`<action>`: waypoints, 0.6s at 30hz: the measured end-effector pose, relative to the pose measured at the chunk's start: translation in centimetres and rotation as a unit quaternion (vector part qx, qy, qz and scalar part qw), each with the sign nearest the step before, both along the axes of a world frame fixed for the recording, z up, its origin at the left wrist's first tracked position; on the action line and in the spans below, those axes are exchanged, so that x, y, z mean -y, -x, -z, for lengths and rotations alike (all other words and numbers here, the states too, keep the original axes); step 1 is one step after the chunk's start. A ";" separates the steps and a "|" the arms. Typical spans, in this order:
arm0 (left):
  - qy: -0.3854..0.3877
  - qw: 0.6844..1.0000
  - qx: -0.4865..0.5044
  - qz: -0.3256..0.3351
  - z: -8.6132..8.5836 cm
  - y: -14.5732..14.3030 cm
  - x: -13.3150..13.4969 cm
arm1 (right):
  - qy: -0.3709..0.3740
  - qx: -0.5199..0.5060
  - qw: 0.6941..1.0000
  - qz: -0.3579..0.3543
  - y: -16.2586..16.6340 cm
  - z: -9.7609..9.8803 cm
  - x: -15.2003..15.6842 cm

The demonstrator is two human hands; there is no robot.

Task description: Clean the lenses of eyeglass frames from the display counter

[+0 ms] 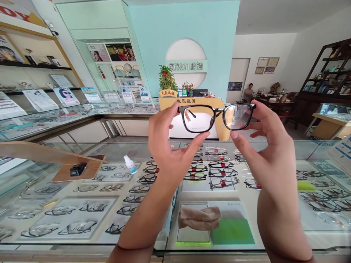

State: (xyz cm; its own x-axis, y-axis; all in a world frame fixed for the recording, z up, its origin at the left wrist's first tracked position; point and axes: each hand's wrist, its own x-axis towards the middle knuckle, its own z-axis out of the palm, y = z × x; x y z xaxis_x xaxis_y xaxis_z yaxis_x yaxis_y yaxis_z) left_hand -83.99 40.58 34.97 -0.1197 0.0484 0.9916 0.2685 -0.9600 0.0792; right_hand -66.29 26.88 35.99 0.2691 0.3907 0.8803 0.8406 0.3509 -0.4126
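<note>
A pair of black-framed glasses (216,117) is held up in front of me, level, lenses facing me. My left hand (171,148) pinches the left lens rim between thumb below and fingers at the top corner. My right hand (264,144) grips the right lens the same way, thumb under the rim and fingers behind the outer corner. Both hands are raised above a glass display counter (109,153).
Under the counter glass lie several rows of glasses (216,171), a crumpled beige cloth (199,217) and a green pad (233,231). A small spray bottle (129,164) stands on the counter at left. A cashier desk (197,103) with a plant is behind; a person (249,92) sits far right.
</note>
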 end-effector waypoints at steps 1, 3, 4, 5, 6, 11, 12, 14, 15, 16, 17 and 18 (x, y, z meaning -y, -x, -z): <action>-0.008 1.000 0.002 -0.004 -0.1 0.0 0.0 | 0.001 0.000 1.000 -0.004 -0.1 0.0 0.0; -0.016 1.000 0.005 -0.006 -0.1 -0.1 0.0 | 0.000 0.001 1.000 -0.006 -0.2 0.0 -0.1; -0.017 1.000 0.005 -0.004 -0.1 -0.1 0.1 | 0.000 0.003 1.000 -0.005 -0.2 0.0 -0.1; -0.017 1.000 0.005 -0.001 -0.1 -0.1 0.1 | 0.001 0.004 1.000 -0.003 -0.2 0.0 -0.1; -0.017 1.000 0.006 0.003 -0.1 -0.1 0.1 | 0.003 0.003 1.000 -0.002 -0.2 0.0 0.0; -0.009 1.000 0.003 0.014 -0.1 -0.1 0.1 | 0.006 -0.012 1.000 -0.012 -0.2 0.2 0.1; -0.012 1.000 0.004 0.014 0.0 -0.1 0.1 | 0.006 -0.015 1.000 -0.016 -0.1 0.2 0.2; -0.015 1.000 0.005 0.013 0.0 -0.1 0.0 | 0.005 -0.018 1.000 -0.021 -0.1 0.3 0.2; -0.014 1.000 0.005 0.012 0.0 -0.2 0.0 | 0.005 -0.019 1.000 -0.023 0.0 0.3 0.3; -0.013 1.000 0.006 0.010 0.0 -0.2 0.0 | 0.005 -0.020 0.999 -0.024 0.0 0.3 0.3; -0.013 1.000 0.007 0.009 0.0 -0.1 0.0 | 0.005 -0.022 0.999 -0.025 0.1 0.3 0.3; -0.013 1.000 0.007 0.010 0.0 -0.1 0.0 | 0.005 -0.023 0.999 -0.027 0.1 0.3 0.4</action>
